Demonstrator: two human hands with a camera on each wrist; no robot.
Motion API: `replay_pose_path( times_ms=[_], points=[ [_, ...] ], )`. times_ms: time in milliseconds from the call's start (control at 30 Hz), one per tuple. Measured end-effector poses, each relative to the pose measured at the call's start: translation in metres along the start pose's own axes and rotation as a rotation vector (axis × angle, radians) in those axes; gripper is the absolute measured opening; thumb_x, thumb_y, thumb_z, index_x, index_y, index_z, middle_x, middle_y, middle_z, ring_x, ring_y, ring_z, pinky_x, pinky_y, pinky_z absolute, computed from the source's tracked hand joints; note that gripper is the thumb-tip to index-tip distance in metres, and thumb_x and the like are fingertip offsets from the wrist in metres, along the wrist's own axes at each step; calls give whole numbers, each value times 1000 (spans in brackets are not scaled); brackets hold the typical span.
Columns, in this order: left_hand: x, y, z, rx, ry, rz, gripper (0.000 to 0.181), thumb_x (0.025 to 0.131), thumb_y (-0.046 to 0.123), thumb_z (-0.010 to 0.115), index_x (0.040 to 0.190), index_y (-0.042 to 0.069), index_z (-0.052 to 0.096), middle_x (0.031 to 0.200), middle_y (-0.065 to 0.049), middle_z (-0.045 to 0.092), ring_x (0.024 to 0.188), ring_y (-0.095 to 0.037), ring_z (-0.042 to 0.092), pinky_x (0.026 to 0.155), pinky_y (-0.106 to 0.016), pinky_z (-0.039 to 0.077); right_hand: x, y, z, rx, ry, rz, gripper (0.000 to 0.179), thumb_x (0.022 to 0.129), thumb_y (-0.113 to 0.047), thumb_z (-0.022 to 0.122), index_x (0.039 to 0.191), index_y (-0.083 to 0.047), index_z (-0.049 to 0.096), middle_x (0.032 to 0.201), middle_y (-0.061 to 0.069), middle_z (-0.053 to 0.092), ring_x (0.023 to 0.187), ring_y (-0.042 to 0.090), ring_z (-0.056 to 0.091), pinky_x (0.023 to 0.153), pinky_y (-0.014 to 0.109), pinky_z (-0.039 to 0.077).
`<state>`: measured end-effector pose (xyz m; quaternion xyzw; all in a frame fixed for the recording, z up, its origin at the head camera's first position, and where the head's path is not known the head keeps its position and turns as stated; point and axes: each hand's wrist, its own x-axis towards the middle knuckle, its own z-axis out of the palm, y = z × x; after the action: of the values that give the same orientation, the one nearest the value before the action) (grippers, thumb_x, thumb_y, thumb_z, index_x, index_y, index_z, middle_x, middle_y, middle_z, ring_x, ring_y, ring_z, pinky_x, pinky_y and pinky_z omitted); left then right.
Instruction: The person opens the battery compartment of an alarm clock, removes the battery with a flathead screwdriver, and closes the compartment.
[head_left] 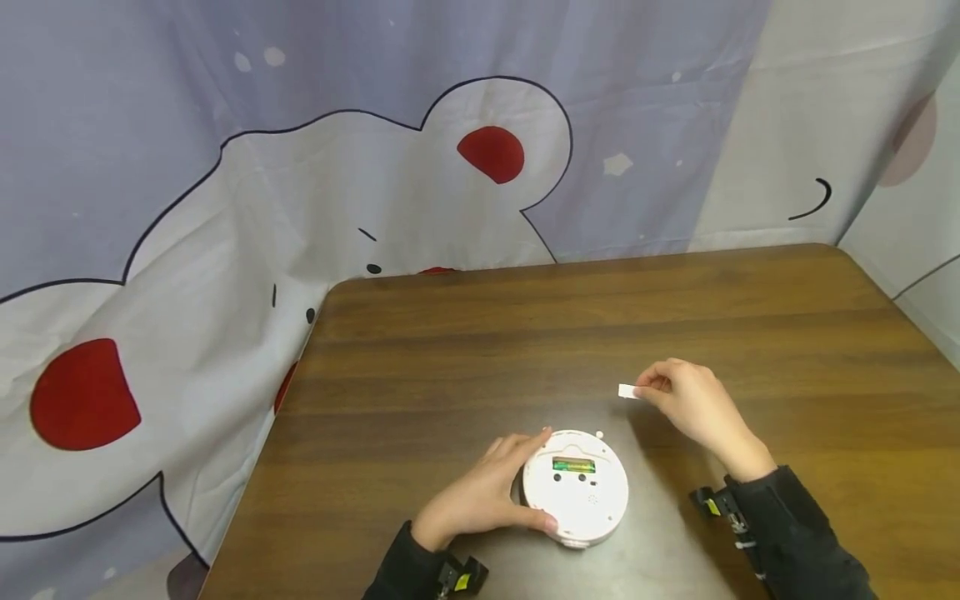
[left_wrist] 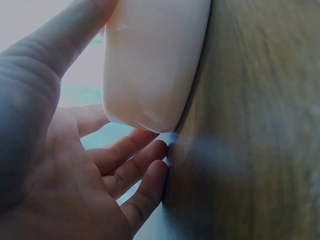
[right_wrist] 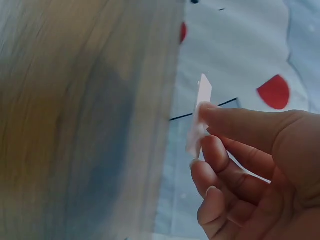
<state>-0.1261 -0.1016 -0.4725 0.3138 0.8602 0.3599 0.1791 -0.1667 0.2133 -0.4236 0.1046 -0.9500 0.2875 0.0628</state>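
A round white device (head_left: 576, 504) lies on the table with its battery side up. Green batteries (head_left: 573, 465) show in its uncovered compartment. My left hand (head_left: 491, 492) grips the device by its left edge, thumb at the near side and a finger at the far side. In the left wrist view, the device's pale side wall (left_wrist: 152, 65) stands between thumb and fingers. Up and to the right of the device, my right hand (head_left: 693, 404) pinches a small white battery cover (head_left: 627, 391) above the table. The right wrist view shows that cover (right_wrist: 204, 92) edge-on between thumb and fingers.
The brown wooden table (head_left: 465, 333) spreads around both hands. A printed curtain (head_left: 300, 192) hangs along its far and left edges. A tiny white knob (head_left: 599, 434) shows at the device's far rim. Small camera mounts are strapped to both wrists.
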Motion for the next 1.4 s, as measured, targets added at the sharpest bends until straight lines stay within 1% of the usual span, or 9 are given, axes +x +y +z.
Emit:
replay_pose_path(
  times_ms=[200, 333, 567, 767, 867, 1000, 1200, 1300, 1400],
  points=[
    [0, 0, 0, 2, 2, -5, 112, 75, 56, 84, 162, 23, 22, 148, -2, 43, 135, -16, 36, 109, -45, 37, 11, 18, 11, -34, -146, 48, 6, 90, -11, 74, 86, -7, 73, 75, 0, 65, 70, 18, 57, 67, 39, 45],
    [0, 0, 0, -1, 1, -4, 112, 75, 56, 84, 162, 24, 22, 148, -1, 43, 135, -15, 36, 109, -45, 37, 14, 22, 15, -47, -203, 69, 7, 90, -11, 72, 85, -6, 73, 78, 3, 66, 72, 21, 58, 67, 41, 46],
    [-1, 0, 0, 6, 4, 1, 111, 76, 56, 83, 163, 24, 22, 147, -2, 44, 133, -15, 36, 109, -44, 37, 16, 20, 16, -54, -198, 72, 7, 88, -11, 73, 84, -6, 72, 76, 3, 65, 70, 21, 57, 66, 41, 45],
    [-2, 0, 1, 27, 0, 16, 110, 78, 55, 82, 163, 22, 21, 147, -3, 44, 134, -16, 36, 109, -43, 38, 15, 21, 16, -35, -210, 85, 9, 88, -13, 73, 88, -5, 73, 77, 3, 66, 70, 20, 56, 65, 40, 45],
    [-2, 0, 1, 32, -4, 22, 110, 79, 54, 82, 163, 21, 20, 146, -4, 44, 134, -16, 36, 109, -43, 37, 14, 21, 15, -23, -193, 77, 10, 89, -14, 73, 92, -4, 73, 78, 3, 67, 72, 20, 59, 66, 40, 47],
    [-2, -1, 1, 19, -12, 27, 109, 80, 53, 81, 163, 21, 18, 147, -4, 43, 135, -17, 35, 109, -44, 37, 12, 19, 7, -10, -154, 59, 11, 92, -16, 71, 95, -6, 74, 77, -1, 67, 71, 17, 59, 66, 38, 46],
    [-1, -4, -1, 16, -17, 30, 110, 80, 52, 82, 163, 21, 17, 148, -6, 41, 135, -19, 35, 109, -46, 38, 8, 1, -8, 25, -133, 24, 14, 95, -20, 70, 99, -7, 74, 78, -4, 66, 71, 14, 57, 67, 36, 46],
    [0, -4, -1, 10, -23, 26, 109, 81, 52, 81, 163, 21, 16, 149, -6, 41, 136, -19, 34, 109, -46, 37, 6, -13, -5, 57, -166, -8, 16, 96, -24, 70, 101, -10, 75, 81, -5, 66, 74, 12, 58, 69, 35, 47],
    [1, -4, 0, 4, -26, 33, 109, 82, 52, 81, 163, 21, 16, 149, -6, 40, 135, -19, 34, 108, -47, 38, 5, -26, 4, 84, -224, -53, 19, 95, -27, 71, 103, -10, 76, 83, -6, 65, 74, 11, 57, 68, 33, 48]
  ],
)
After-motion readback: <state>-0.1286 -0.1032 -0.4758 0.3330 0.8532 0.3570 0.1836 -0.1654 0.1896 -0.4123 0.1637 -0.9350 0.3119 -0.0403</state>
